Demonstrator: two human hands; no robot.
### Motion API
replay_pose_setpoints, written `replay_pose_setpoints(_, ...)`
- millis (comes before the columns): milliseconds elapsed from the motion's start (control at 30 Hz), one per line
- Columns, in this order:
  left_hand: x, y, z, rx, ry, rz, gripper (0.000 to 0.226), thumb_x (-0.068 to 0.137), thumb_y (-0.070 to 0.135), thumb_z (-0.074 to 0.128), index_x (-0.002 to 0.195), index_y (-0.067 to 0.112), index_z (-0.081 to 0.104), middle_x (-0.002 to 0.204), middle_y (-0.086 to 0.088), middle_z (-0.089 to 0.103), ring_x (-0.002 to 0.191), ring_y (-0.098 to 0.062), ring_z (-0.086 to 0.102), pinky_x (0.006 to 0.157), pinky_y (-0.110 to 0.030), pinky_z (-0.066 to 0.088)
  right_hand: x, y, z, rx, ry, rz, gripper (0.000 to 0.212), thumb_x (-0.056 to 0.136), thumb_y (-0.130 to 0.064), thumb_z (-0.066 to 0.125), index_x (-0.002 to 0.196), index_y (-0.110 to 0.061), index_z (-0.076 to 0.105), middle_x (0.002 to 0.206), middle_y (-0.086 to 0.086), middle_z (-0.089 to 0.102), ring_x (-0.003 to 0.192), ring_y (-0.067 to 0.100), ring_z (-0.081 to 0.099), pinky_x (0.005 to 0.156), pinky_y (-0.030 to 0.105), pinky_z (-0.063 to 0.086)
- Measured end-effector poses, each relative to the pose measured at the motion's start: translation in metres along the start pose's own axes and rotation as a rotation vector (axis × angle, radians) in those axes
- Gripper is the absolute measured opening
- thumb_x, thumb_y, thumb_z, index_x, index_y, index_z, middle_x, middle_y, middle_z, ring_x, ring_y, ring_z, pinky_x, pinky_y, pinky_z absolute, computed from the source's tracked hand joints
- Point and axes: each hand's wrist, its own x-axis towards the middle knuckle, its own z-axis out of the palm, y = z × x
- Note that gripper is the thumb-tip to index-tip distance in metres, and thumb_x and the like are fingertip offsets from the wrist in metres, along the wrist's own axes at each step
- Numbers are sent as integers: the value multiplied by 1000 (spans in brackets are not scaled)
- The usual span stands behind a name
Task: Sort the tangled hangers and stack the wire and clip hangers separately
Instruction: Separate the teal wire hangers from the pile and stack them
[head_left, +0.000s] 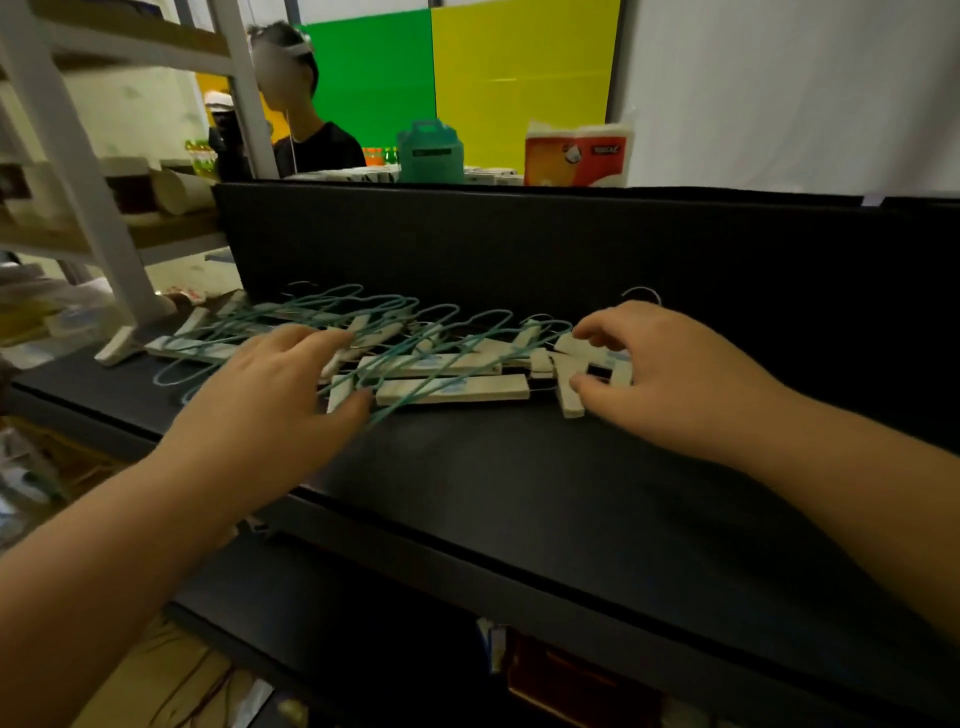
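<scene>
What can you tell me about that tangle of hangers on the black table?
The hanger pile mixes thin teal wire hangers with pale wooden clip bars, interlaced and lying flat on the black table by its back panel. The left hand rests on the wires; the right hand pinches a wooden clip.

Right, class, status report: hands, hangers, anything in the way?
Left hand open, fingers on green wire hangers. Right hand pinching a wooden clip hanger. Pile still tangled, nothing stacked.
</scene>
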Motion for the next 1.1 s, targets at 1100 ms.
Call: replay_pose_setpoints(1100,104,-58,31,-39,-356,391,64,85,73,39,134,33,48,129,6,50,118,-16,45,99,-37,42,46,-82,72,-80,81,328,55,89,-50,60,141,-37,44,134,-16,51,117,1,48,90,21,41)
